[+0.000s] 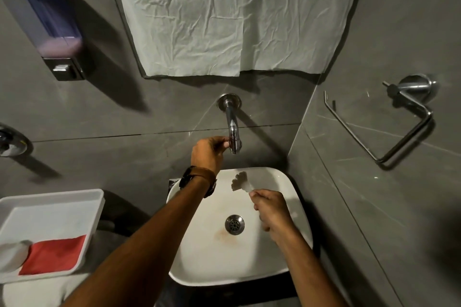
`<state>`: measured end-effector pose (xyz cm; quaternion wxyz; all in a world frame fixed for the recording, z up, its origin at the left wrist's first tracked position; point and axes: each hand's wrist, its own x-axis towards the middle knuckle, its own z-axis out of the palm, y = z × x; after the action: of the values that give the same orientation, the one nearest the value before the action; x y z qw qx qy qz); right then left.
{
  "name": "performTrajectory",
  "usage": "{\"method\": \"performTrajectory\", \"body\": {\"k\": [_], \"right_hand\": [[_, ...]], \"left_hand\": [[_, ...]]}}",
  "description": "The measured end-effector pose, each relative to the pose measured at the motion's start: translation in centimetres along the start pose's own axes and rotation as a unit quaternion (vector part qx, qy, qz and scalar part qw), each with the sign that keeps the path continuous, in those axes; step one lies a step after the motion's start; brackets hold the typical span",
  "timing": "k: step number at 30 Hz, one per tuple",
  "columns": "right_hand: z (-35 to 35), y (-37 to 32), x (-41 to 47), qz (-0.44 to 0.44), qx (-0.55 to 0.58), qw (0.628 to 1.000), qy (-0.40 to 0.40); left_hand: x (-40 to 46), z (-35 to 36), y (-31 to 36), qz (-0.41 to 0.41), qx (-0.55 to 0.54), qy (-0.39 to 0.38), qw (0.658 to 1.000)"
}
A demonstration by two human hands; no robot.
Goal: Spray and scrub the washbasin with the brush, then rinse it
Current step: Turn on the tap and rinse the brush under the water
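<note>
Seen from the head camera, looking down: a white, rounded-square ceramic washbasin (pixel 282 252) at near centre, with a chrome drain (pixel 234 224) in its bottom and a faint brown stain just near-left of that drain. Above the basin's far rim, a chrome wall-mounted tap (pixel 233 127) jutting from the grey tiled wall. Left hand (pixel 208 152) raised to the tap's outlet end, fingers curled narrow and pinching at the spout tip; a brown leather strap and dark watch (pixel 199 179) on that wrist. Right hand (pixel 272 209) low over the basin's right half, closed around the handle of a small white brush (pixel 240 182), whose frayed pale bristle head points far-left and hangs over the basin's far part, just below the tap; contact with the ceramic not discernible. No water stream discernible. At near left, a white plastic tray (pixel 82 197) holding a red cloth (pixel 57 254) and a blurred white rounded object (pixel 12 254) at its near-left corner. Far left on the wall, a soap dispenser (pixel 50 27) with pink liquid in its clear body. Far centre, a crumpled pale sheet (pixel 237 15) covering the mirror area. On the right wall, a bare chrome paper-roll holder (pixel 399 119).
</note>
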<state>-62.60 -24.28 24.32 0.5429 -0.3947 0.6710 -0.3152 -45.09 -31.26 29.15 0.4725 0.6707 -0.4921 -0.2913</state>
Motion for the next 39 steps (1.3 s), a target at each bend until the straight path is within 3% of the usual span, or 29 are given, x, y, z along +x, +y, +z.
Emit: {"method": "performTrajectory", "body": {"k": [8, 15, 17, 22, 26, 39], "right_hand": [[0.7, -0.6, 0.6, -0.005, -0.014, 1.000, -0.007], [0.4, -2.3, 1.1, -0.063, -0.104, 0.992, 0.030], [0.2, -2.7, 1.3, -0.080, -0.113, 0.990, 0.032], [-0.7, -3.3, 1.8, -0.079, -0.081, 0.994, 0.010], [-0.9, -3.1, 2.0, -0.056, -0.064, 0.996, 0.007], [-0.6, -2.4, 2.4, -0.061, -0.035, 0.997, -0.017]], "left_hand": [[1.2, -0.3, 1.3, -0.016, 0.107, -0.031, 0.994], [0.7, 0.1, 3.5, -0.015, 0.170, -0.046, 0.984], [1.1, 0.2, 3.7, -0.030, 0.164, -0.052, 0.985], [2.6, -2.0, 3.6, -0.055, 0.108, -0.169, 0.978], [3.1, -2.6, 4.0, -0.047, 0.115, -0.209, 0.970], [3.2, -2.4, 3.9, -0.047, 0.113, -0.216, 0.969]]}}
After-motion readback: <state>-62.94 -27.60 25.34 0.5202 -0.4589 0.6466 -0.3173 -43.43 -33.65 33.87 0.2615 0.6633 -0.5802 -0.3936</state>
